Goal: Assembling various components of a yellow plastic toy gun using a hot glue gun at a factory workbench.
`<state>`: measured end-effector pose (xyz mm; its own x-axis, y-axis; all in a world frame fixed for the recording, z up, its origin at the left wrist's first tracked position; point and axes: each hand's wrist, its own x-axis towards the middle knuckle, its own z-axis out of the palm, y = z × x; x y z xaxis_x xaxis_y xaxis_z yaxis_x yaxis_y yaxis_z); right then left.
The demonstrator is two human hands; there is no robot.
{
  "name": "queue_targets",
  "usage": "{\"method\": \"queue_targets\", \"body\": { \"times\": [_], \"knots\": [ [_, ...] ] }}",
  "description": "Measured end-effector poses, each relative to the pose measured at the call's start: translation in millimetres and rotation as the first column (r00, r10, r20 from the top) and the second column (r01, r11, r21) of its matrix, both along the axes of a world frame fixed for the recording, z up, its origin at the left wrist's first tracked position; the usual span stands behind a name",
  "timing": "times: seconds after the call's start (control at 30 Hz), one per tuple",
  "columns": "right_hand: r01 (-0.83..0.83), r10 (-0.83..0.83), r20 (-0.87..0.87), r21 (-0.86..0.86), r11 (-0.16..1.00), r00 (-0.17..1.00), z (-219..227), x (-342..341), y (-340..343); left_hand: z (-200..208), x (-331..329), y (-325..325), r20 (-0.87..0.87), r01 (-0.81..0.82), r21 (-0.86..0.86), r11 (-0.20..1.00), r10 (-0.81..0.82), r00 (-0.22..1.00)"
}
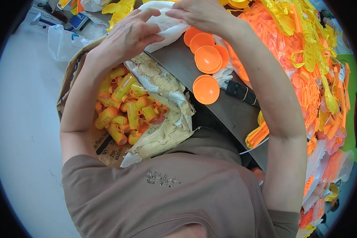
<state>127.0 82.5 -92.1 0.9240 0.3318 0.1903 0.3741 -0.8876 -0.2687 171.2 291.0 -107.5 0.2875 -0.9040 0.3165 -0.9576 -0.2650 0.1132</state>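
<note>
At the top of the head view, a white plastic bag (169, 28) lies between my two hands. My left hand (127, 36) is at the bag's left side, its fingers spread and bent toward it. My right hand (200, 15) grips the bag's upper edge, with the fingertips on the film and part of the hand cut off by the frame. Several round orange plastic cups (206, 89) lie on the dark grey tabletop (178, 75), some stacked, just below the bag and beside my right forearm.
A large open sack (158, 137) with a peeling paper edge stands at my left, holding many yellow-and-orange cylindrical parts (125, 88). Heaped orange and yellow plastic pieces (305, 79) crowd the right. A black strapped bundle (242, 93) lies by my right arm. Pale floor (27, 131) spans the left.
</note>
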Motion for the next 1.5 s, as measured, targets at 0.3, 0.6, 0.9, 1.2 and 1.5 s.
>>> {"method": "queue_targets", "body": {
  "times": [0.3, 0.6, 0.9, 1.2, 1.5],
  "knots": [
    [0.164, -0.120, 0.348, -0.102, 0.981, 0.930, -28.6, 46.5, -1.9, 20.7, -4.3, 5.9, 0.087, -0.030, -0.033, 0.999, 0.033, 0.996],
    [0.187, -0.169, 0.412, -0.004, 0.982, 0.895, -38.2, 36.2, -5.8, 22.9, 4.9, 13.4, 0.407, -0.057, -0.014, 0.998, 0.058, 0.912],
    [0.216, -0.189, 0.246, -0.085, 0.973, 0.951, -22.3, 20.1, 3.7, 17.9, 4.8, 16.3, 0.040, -0.142, 0.107, 0.984, 0.139, 0.990],
    [0.462, -0.378, 0.340, -0.214, 0.861, 0.861, -16.3, -4.0, 26.6, 18.8, 4.9, 23.5, -0.012, -0.122, 0.067, 0.990, 0.123, 0.992],
    [0.247, -0.245, 0.030, -0.065, 0.967, 0.969, -11.8, 16.6, 9.6, 28.9, 3.6, 17.2, -0.038, -0.217, -0.020, 0.976, 0.216, 0.976]
  ]
}}
